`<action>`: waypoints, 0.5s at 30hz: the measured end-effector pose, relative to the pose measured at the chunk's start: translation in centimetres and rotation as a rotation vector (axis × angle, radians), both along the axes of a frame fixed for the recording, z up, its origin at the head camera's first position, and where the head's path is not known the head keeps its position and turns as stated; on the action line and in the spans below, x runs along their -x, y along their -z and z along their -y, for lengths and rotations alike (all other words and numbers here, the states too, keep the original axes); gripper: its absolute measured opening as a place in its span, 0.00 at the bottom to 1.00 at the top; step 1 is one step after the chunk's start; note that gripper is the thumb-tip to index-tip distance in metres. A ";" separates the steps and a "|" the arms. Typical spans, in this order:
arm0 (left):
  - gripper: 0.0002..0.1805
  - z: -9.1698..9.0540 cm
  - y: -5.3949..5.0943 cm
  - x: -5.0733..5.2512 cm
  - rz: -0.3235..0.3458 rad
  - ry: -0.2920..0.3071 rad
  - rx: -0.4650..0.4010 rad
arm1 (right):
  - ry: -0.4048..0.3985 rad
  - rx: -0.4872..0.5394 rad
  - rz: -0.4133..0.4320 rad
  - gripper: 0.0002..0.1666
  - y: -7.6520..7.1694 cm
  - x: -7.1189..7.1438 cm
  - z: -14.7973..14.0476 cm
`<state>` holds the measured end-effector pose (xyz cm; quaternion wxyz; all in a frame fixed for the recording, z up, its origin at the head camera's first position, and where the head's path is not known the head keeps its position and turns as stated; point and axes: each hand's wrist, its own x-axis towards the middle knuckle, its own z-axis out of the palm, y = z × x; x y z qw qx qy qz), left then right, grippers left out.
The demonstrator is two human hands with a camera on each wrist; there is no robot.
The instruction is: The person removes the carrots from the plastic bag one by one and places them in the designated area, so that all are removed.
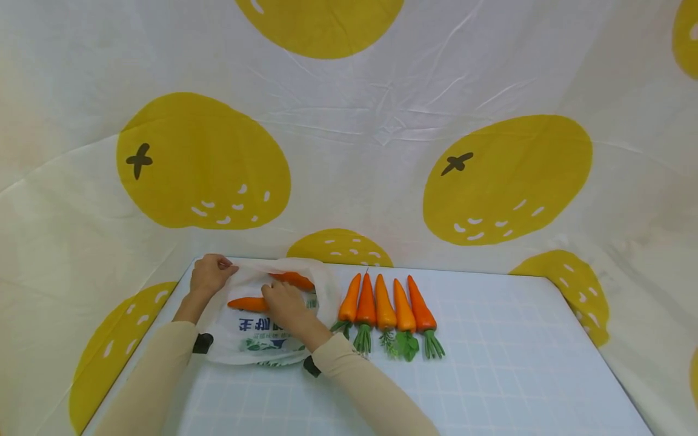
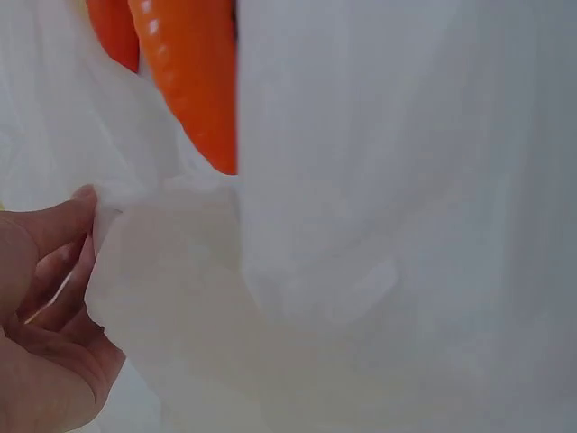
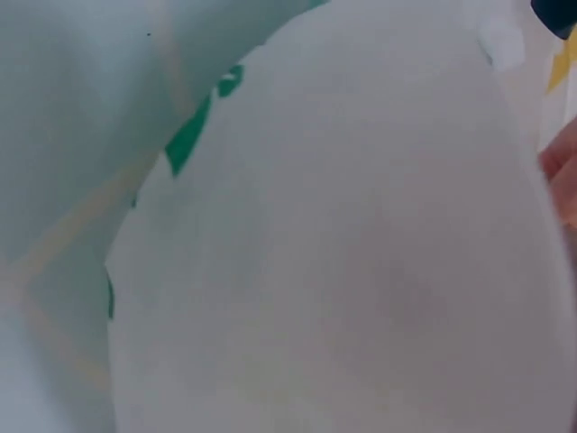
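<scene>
A white plastic bag (image 1: pixel 229 348) with green and dark printing lies at the left of the table, its mouth spread. My left hand (image 1: pixel 209 275) pinches the bag's edge between thumb and fingers, and the left wrist view shows the same pinch, the hand (image 2: pixel 50 307) at its left side. Inside the bag's opening, my right hand (image 1: pixel 288 307) grips an orange carrot (image 1: pixel 246 304) whose tip points left. A second carrot (image 1: pixel 294 279) lies behind that hand. White plastic fills most of the right wrist view and hides the right hand's grip there.
Several carrots (image 1: pixel 385 306) with green tops lie side by side just right of the bag, tips away from me. The pale checked table (image 1: pixel 491 363) meets a white cloth backdrop (image 1: pixel 349 181) printed with yellow fruit.
</scene>
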<state>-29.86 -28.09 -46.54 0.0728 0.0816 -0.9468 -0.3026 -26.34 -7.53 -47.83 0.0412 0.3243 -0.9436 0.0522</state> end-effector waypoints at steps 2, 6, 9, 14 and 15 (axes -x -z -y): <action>0.13 -0.1 0.1 0.0 -0.011 -0.005 -0.013 | 0.000 -0.001 0.005 0.15 0.0 0.0 -0.1; 0.12 -0.1 0.2 -0.2 -0.038 -0.002 -0.028 | -0.002 -0.013 0.024 0.12 -0.1 -0.1 -0.2; 0.12 0.1 0.3 -0.2 -0.047 0.022 -0.027 | -0.005 -0.021 0.037 0.10 -0.2 -0.2 -0.5; 0.12 0.6 0.0 -0.3 -0.100 0.103 -0.011 | -0.005 0.001 0.072 0.09 -0.4 -0.2 -1.3; 0.11 0.7 -0.1 -0.4 -0.112 0.119 -0.007 | -0.005 0.017 0.085 0.10 -0.5 -0.2 -1.5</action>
